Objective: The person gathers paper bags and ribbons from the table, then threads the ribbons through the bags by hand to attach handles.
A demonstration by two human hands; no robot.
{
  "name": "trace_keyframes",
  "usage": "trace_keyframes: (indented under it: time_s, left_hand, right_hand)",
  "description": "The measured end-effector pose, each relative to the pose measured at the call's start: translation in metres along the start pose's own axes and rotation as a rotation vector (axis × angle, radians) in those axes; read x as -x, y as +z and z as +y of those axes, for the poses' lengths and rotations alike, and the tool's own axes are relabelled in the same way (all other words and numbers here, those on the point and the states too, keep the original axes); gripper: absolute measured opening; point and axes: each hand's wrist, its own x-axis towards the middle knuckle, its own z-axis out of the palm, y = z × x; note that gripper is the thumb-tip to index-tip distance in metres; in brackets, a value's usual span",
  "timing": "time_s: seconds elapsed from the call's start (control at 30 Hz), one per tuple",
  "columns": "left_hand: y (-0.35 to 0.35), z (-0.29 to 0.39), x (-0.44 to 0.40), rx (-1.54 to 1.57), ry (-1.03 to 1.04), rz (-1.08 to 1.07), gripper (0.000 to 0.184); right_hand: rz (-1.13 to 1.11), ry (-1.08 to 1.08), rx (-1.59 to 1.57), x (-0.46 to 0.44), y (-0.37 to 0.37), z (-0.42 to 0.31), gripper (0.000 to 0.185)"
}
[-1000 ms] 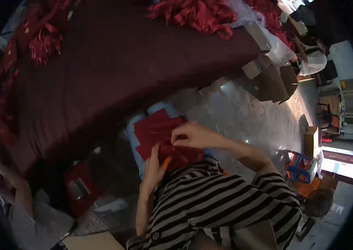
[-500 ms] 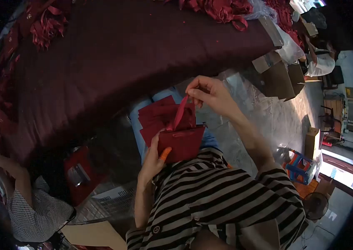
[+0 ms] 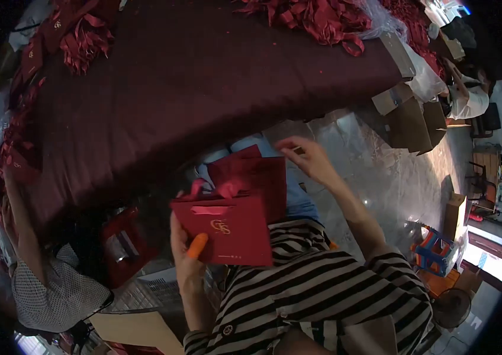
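Observation:
My left hand (image 3: 187, 269), with an orange cover on its thumb, grips a dark red paper gift bag (image 3: 236, 231) by its left side. The bag's front, bearing a gold monogram, faces up, and a red ribbon (image 3: 230, 188) loops out at its top edge. More flat red bags (image 3: 272, 177) lie on my lap behind it. My right hand (image 3: 309, 160) is beside their upper right corner, fingers apart, with nothing visible in them.
A table with a dark maroon cloth (image 3: 192, 77) stretches ahead, heaped with red ribbon bags (image 3: 316, 21) at its far edge. An opened cardboard box (image 3: 408, 124) stands right. At left, another person's arm (image 3: 23, 236) reaches toward the table; a fan (image 3: 452, 307) is lower right.
My left hand has moved left with the bag, whose monogrammed front now shows. My right hand has let go of the ribbon and moved right and down. The view has shifted slightly.

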Motion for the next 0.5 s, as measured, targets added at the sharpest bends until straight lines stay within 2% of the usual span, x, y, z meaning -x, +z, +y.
trace_keyframes:
  time_s: [0.03,0.07,0.1,0.17,0.2,0.3,0.37,0.43,0.47,0.5]
  left_hand:
    - [-0.014,0.002,-0.005,0.049,0.109,0.035,0.077]
    - [-0.030,0.007,-0.009,0.095,0.228,0.074,0.077]
    - [-0.031,0.024,-0.019,0.049,0.364,0.083,0.077]
    - [-0.019,0.076,-0.051,0.003,0.560,0.036,0.075]
    - [-0.012,0.103,-0.066,0.006,0.619,-0.025,0.073]
    - [-0.009,0.156,-0.118,-0.124,0.652,0.053,0.070]
    - [-0.013,0.172,-0.151,-0.342,0.660,0.081,0.067]
    - [-0.016,0.170,-0.173,-0.693,0.589,0.285,0.071]
    - [-0.037,0.159,-0.197,-0.921,0.626,0.342,0.071]
    - [-0.054,0.145,-0.215,-1.072,0.666,0.310,0.069]
  right_hand:
    - [-0.032,-0.132,0.086,0.007,0.009,0.007,0.022]
    - [-0.131,-0.053,0.174,0.010,0.018,0.022,0.033]
    - [-0.141,-0.084,0.160,0.012,0.027,0.023,0.033]
    - [-0.040,-0.188,0.351,0.021,0.044,0.022,0.052]
    - [-0.085,-0.134,0.340,0.021,0.050,0.032,0.063]
    - [-0.129,-0.160,0.476,0.024,0.063,0.046,0.061]
    - [-0.143,-0.127,0.361,0.027,0.069,0.039,0.057]
    - [-0.165,-0.200,0.391,0.029,0.077,0.044,0.054]
    - [-0.158,-0.212,0.378,0.030,0.078,0.037,0.049]
    - [-0.135,-0.213,0.378,0.030,0.080,0.036,0.049]
